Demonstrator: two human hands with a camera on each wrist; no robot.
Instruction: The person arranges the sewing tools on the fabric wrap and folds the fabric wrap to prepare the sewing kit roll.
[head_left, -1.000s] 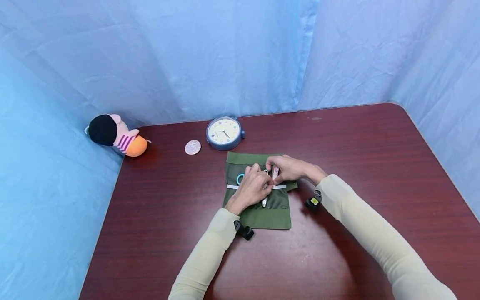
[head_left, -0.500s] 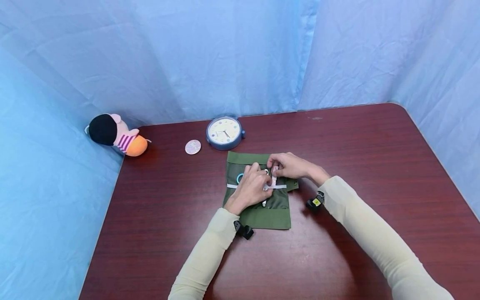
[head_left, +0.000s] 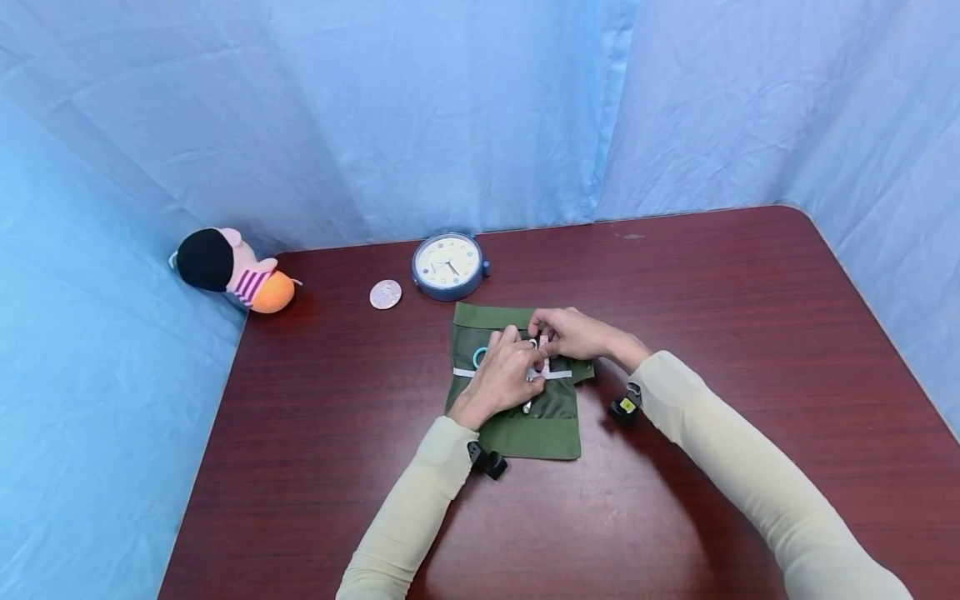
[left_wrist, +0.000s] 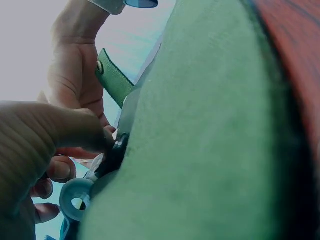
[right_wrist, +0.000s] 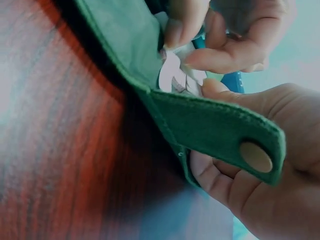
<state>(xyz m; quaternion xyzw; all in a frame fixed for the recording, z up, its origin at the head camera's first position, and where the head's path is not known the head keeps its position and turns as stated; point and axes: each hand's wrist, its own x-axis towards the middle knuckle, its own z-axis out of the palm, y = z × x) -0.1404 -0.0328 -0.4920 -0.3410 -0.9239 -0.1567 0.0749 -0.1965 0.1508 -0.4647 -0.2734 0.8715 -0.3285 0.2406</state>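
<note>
An unfolded green fabric pouch [head_left: 531, 438] lies on the table, with a white elastic band [head_left: 559, 375] across its middle. My left hand [head_left: 504, 372] rests over the pouch, its thumb and finger pinching the band, which bulges up in the right wrist view. From the right, my right hand [head_left: 583, 335] pinches a small pink-and-white printed strip [head_left: 544, 343] at the band; its lower end is hidden. A light-blue ring handle [head_left: 479, 357] shows left of my left hand. A slim silver tool [head_left: 527, 407] pokes out below my fingers, mostly covered.
A snap flap [right_wrist: 215, 127] juts from the pouch's right side. Behind the pouch stand a blue round clock [head_left: 448, 267] and a round pale disc [head_left: 386, 294]. A plush toy [head_left: 240, 271] lies at the far left corner. Blue curtains [head_left: 420, 117] border the brown table [head_left: 322, 467].
My right hand has shifted slightly left with the pink-and-white strip, which now stands more upright and nearer my left fingers. My left hand stays nearly in place.
</note>
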